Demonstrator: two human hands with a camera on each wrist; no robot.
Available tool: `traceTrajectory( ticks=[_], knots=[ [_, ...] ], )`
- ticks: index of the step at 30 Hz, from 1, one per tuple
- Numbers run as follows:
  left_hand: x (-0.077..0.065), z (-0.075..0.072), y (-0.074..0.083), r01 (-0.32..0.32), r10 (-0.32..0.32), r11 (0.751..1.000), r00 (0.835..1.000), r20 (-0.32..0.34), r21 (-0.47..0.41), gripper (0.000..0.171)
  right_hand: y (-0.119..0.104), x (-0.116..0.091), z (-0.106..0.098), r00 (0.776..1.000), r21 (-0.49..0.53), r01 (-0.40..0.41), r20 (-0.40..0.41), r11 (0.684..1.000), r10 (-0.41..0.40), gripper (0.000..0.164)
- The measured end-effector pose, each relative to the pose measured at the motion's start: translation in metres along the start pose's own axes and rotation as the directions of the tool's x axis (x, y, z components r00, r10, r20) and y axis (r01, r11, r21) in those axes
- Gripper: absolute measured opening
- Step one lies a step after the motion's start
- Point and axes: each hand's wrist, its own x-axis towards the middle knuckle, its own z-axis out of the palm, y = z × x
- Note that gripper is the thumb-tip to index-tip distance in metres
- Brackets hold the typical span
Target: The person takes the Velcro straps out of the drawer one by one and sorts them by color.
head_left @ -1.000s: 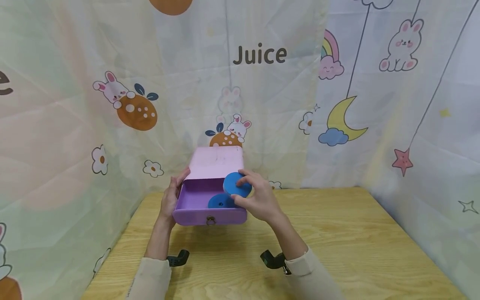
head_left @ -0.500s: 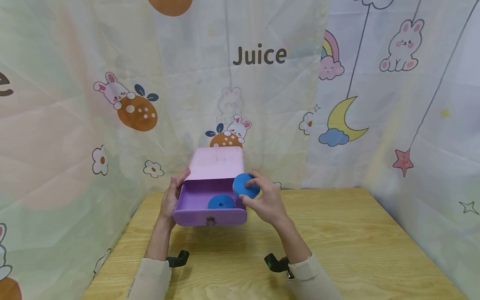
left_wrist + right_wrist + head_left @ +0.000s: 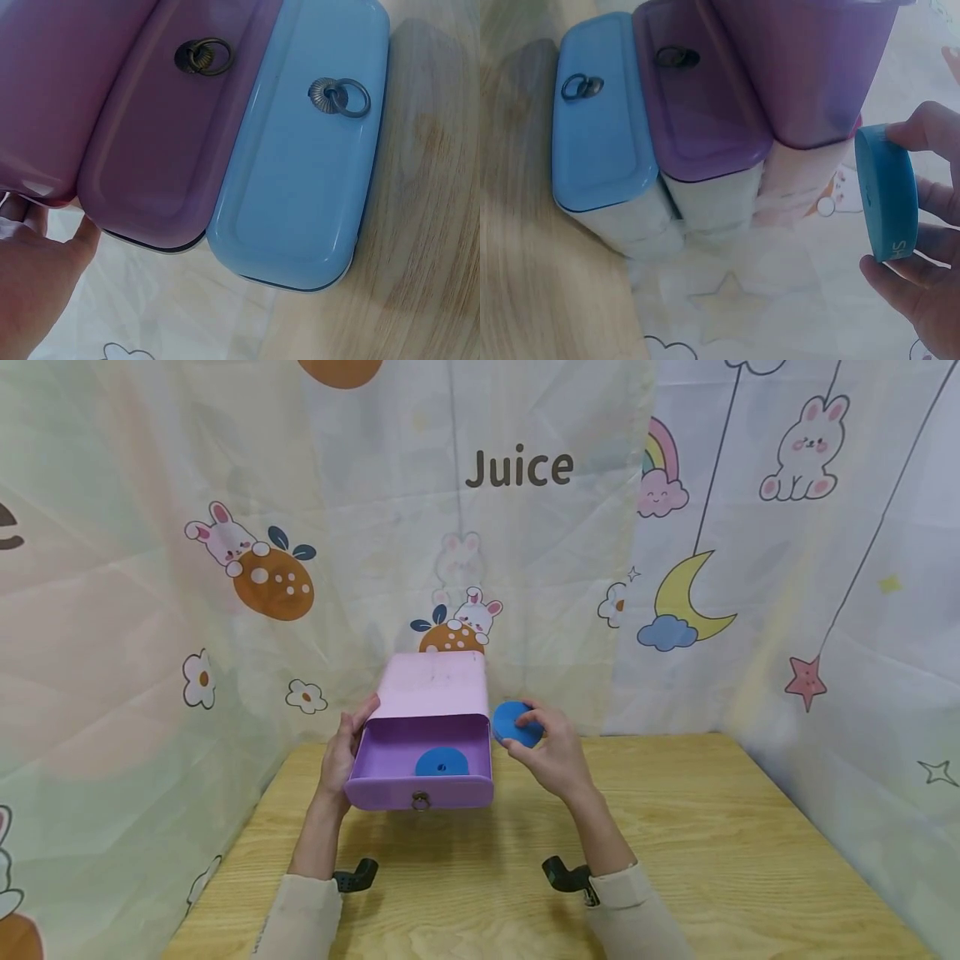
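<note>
A purple drawer (image 3: 457, 793) with a ring pull stands pulled out of its pale pink casing (image 3: 431, 685) in the head view. Inside it, toward the front right, lies a flat blue disc (image 3: 442, 762) with a small centre hole. My left hand (image 3: 340, 758) rests along the casing's left side, fingers extended. Right of the drawer, my right hand (image 3: 558, 756) pinches a second blue disc (image 3: 507, 720) in the air between thumb and fingers. The right wrist view shows this disc (image 3: 889, 191) edge-on, thick, with pale letters on its rim.
Below the pulled-out drawer, the wrist views show a shut purple drawer (image 3: 157, 150) and a shut light blue drawer (image 3: 300, 172), each with a ring pull. The stack stands on a wooden table (image 3: 660, 827). A printed curtain (image 3: 525, 568) hangs close behind and at both sides.
My right hand has carried its blue disc rightward, from over the drawer to beyond its right side. The left hand, the drawer and the other disc have stayed in place.
</note>
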Motion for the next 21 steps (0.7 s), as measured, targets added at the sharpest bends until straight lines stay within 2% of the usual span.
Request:
traceTrajectory(
  ticks=[6,12,21],
  knots=[
    [0.0,0.0,-0.001,-0.01,0.01,1.0,1.0,0.005,-0.009,0.078,0.009,0.0,-0.001,1.0,-0.044,-0.027,0.003,0.999,0.027,0.028],
    [0.0,0.001,0.0,-0.005,0.005,1.0,1.0,0.01,-0.012,0.077,0.03,-0.001,0.003,0.997,-0.09,-0.078,0.011,0.993,0.079,0.031],
    [0.0,0.0,0.0,0.003,-0.003,1.0,1.0,-0.003,-0.009,0.077,0.065,-0.009,0.014,0.967,-0.144,-0.234,0.067,0.961,0.246,0.034]
  ],
)
